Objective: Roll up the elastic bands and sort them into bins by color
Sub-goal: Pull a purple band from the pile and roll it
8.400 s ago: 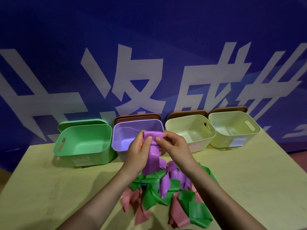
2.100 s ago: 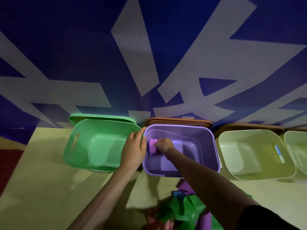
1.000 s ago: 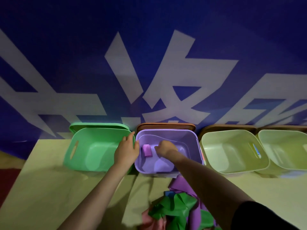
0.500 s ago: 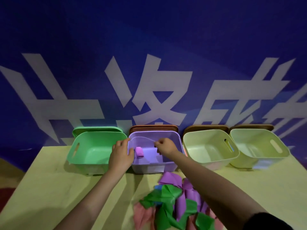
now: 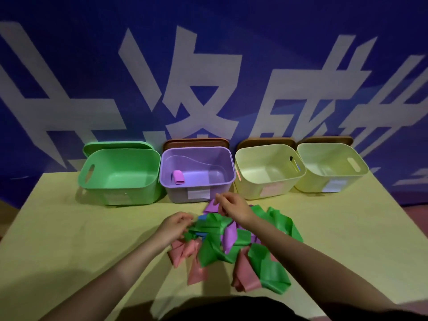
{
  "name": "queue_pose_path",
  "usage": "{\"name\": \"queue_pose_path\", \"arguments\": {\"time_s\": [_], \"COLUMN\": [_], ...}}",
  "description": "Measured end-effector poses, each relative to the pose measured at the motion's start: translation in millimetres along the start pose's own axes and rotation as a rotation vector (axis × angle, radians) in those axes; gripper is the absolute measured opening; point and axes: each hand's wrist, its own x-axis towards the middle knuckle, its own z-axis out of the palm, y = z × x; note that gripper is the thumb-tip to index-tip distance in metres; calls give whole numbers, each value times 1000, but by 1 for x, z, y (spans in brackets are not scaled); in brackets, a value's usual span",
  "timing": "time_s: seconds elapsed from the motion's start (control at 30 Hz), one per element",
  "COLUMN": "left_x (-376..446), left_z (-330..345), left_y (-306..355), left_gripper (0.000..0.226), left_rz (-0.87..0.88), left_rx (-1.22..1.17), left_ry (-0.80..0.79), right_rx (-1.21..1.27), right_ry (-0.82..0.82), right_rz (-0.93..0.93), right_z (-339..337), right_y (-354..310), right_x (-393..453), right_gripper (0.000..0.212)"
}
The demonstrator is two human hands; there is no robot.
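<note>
A loose pile of green, purple, pink and blue elastic bands (image 5: 217,244) lies on the table in front of me. One rolled purple band (image 5: 178,177) sits at the left inside the purple bin (image 5: 222,181). My right hand (image 5: 234,207) is over the far edge of the pile, its fingertips pinching the end of a flat purple band (image 5: 211,207). Loosely curled and holding nothing, my left hand (image 5: 176,225) touches the pile's left edge at a green band (image 5: 214,222).
A green bin (image 5: 120,193) stands left of the purple one, and two pale yellow bins (image 5: 261,191) (image 5: 331,186) stand to its right, all with nothing inside. Lids lean behind them against the blue banner wall. The yellow table (image 5: 69,239) spreads around the pile.
Both hands have left the purple bin and come back to the pile. The rolled purple band stays in the bin. My view has pulled back and down.
</note>
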Motion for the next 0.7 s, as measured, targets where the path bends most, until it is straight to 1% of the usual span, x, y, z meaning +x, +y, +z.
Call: {"name": "queue_pose_path", "arguments": {"time_s": [0.07, 0.17, 0.2, 0.27, 0.3, 0.37, 0.43, 0.47, 0.53, 0.57, 0.63, 0.7], "left_x": [-1, -1, 0, 3, 6, 15, 25, 31, 43, 48, 56, 62], "left_z": [10, 19, 23, 30, 33, 38, 42, 43, 47, 48, 48, 47], "left_y": [-19, -33, -36, -36, -36, -35, -34, -33, -33, -33, -33, -34], "left_gripper": [15, 13, 13, 14, 14, 15, 9, 5, 15, 22, 33, 36], "left_rz": [-46, -58, -55, -41, -31, -13, -8, -16, -55, -83, -141, -170], "left_rx": [20, 87, 102, 135, 138, 104, 63, 57, 69, 86, 145, 207], "left_ry": [7, -23, -37, -48, -39, -5, 29, 43, 86, 103, 100, 74], "right_rx": [-84, -312, -346, -340, -313, -184, -109, -129, -216, -256, -318, -348], "right_ry": [-19, -76, -85, -56, -20, 86, 132, 128, 90, 75, 45, 23], "right_rz": [29, 42, 61, 112, 162, 324, 435, 446, 419, 403, 372, 332], "right_z": [2, 4, 4, 5, 6, 11, 18, 22, 28, 30, 31, 29], "right_y": [22, 55, 64, 81, 87, 96, 101, 104, 108, 110, 113, 115], "right_x": [-12, -24, -27, -29, -28, -24, -19, -16, -11, -10, -9, -7], "right_gripper": [31, 26, 22, 16, 20, 34, 47, 52, 55, 50, 35, 29]}}
